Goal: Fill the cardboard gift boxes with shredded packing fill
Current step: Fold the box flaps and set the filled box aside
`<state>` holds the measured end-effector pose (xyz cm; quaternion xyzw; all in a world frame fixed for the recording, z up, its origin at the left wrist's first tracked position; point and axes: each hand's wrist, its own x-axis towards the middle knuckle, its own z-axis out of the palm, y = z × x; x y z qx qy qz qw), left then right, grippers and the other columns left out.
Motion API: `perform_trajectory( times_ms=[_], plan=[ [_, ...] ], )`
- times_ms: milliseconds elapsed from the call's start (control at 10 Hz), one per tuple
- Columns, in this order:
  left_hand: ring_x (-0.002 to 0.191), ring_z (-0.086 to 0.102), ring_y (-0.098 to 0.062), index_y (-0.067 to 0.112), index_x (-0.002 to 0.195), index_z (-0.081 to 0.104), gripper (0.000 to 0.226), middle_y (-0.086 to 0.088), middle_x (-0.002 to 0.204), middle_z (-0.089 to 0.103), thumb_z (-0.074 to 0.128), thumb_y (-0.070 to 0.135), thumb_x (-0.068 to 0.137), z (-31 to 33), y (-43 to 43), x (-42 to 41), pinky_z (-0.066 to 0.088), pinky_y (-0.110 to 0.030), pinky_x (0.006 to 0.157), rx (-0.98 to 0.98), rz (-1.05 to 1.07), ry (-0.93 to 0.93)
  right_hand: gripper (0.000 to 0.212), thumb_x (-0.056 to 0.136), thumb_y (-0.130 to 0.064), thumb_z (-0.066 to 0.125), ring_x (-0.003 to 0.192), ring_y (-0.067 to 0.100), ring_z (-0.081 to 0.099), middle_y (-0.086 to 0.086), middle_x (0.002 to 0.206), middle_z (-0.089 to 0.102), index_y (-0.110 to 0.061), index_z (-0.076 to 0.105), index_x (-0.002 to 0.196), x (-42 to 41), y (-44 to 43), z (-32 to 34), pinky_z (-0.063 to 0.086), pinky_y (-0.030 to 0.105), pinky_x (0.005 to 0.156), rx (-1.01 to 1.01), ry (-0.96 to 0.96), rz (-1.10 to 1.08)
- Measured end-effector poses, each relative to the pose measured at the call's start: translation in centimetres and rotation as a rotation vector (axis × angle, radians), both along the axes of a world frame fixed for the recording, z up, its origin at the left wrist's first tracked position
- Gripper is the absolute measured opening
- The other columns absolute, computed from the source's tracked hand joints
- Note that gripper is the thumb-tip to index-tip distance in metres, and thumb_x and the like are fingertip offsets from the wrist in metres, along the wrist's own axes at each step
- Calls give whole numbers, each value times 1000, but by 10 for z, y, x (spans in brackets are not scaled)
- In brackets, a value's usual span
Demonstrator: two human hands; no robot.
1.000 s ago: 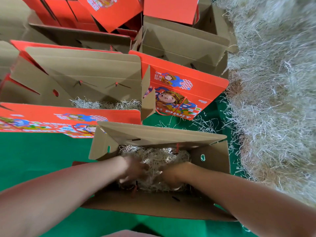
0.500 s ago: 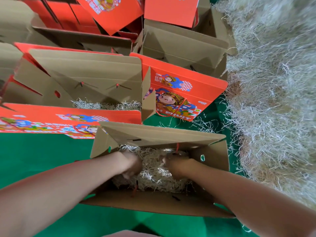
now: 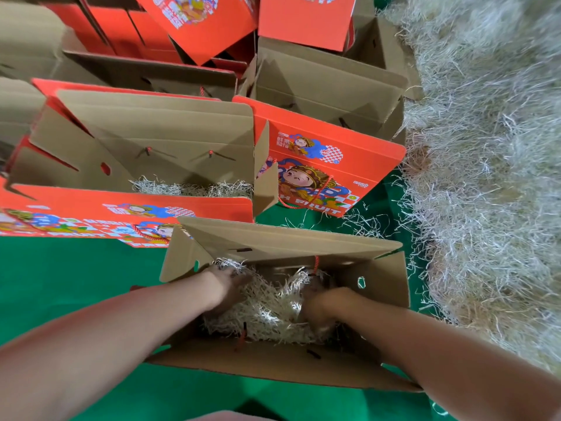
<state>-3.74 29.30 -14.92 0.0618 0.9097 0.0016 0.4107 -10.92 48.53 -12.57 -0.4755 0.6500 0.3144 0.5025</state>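
An open cardboard gift box (image 3: 273, 367) stands on the green surface right in front of me, with pale shredded packing fill (image 3: 267, 314) lying in its bottom. Both my hands are down inside it. My left hand (image 3: 227, 285) presses on the fill at the box's left end, fingers reaching into the strands. My right hand (image 3: 317, 300) is sunk into the fill at the middle right; its fingers are buried, so I cannot see how they lie. A red cord handle (image 3: 316, 262) hangs from the far wall.
A large heap of loose shredded fill (image 3: 485, 177) covers the whole right side. Behind the near box stands another open box (image 3: 145, 126) with some fill in it, and several more orange printed boxes (image 3: 318, 165) crowd the back. Green surface (image 3: 60, 268) lies to the left.
My hands have moved apart inside the box, the left toward its left end and the right toward the middle right, spreading the fill between them.
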Motion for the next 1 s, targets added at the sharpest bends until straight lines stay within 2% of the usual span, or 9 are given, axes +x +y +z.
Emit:
perform_trajectory(
  times_ms=[200, 300, 400, 500, 600, 700, 800, 900, 1000],
  plan=[
    [116, 46, -35, 7, 131, 41, 36, -23, 128, 48, 33, 18, 97, 25, 22, -24, 36, -36, 96, 113, -46, 116, 28, 89, -4, 47, 106, 36, 55, 17, 114, 57, -7, 58, 115, 7, -4, 5, 45, 38, 80, -446, 221, -381],
    [99, 57, -30, -3, 111, 58, 27, -18, 106, 59, 49, -1, 86, 28, 27, -22, 49, -38, 89, 58, -216, -82, 50, 85, -1, 51, 118, 36, 48, 18, 136, 42, -16, 45, 132, 9, -2, -1, 45, 44, 90, -429, 159, -308],
    [113, 53, -33, -8, 123, 51, 34, -23, 125, 52, 49, 4, 92, 13, 25, -9, 44, -41, 92, -138, -383, -536, 80, 85, 2, 48, 134, 36, 30, 11, 155, 11, -34, 13, 148, 2, 0, 3, 45, 43, 95, -229, 79, -320],
    [121, 49, -29, 2, 138, 40, 45, -15, 138, 45, 49, 11, 94, 7, 16, -5, 44, -37, 90, -109, -186, -538, 73, 87, 6, 47, 81, 17, 57, 6, 122, 53, -26, 22, 147, -5, 1, 11, 46, 29, 57, -318, 48, -405],
    [95, 61, -21, 10, 119, 60, 32, -7, 112, 62, 60, 22, 89, 20, 10, -11, 48, -30, 71, -24, -114, -317, 31, 90, -6, 51, 58, 16, 47, 6, 91, 60, -13, 53, 120, 1, -5, 20, 35, 24, 46, -443, 132, -413],
    [116, 51, -33, -1, 122, 55, 44, -21, 122, 52, 65, 6, 81, 28, 15, -13, 46, -39, 95, -9, -247, -130, 27, 88, -1, 53, 81, 27, 59, 14, 112, 60, 1, 58, 114, 9, -8, 33, 45, 29, 59, -264, 94, -133],
    [122, 47, -31, -2, 131, 47, 41, -19, 129, 50, 52, 8, 92, 34, 28, -5, 40, -37, 100, -239, -460, -508, 30, 93, -11, 49, 107, 32, 55, 14, 124, 55, -3, 56, 122, 10, 7, 31, 47, 39, 79, 23, 15, 55],
    [102, 55, -31, -6, 129, 48, 37, -22, 116, 57, 47, 6, 94, 54, 27, 0, 45, -23, 84, -219, -433, -535, 36, 90, -6, 51, 112, 31, 56, 13, 126, 56, -8, 56, 125, 5, 10, 41, 49, 39, 88, -133, 72, -24],
    [90, 56, -26, 4, 118, 56, 29, -13, 107, 57, 48, 17, 93, 85, 23, -9, 51, -30, 77, 35, -73, -105, 34, 87, -1, 50, 104, 29, 60, 12, 116, 62, -8, 59, 119, 1, 2, 64, 53, 41, 84, -346, 131, -192]
  ],
)
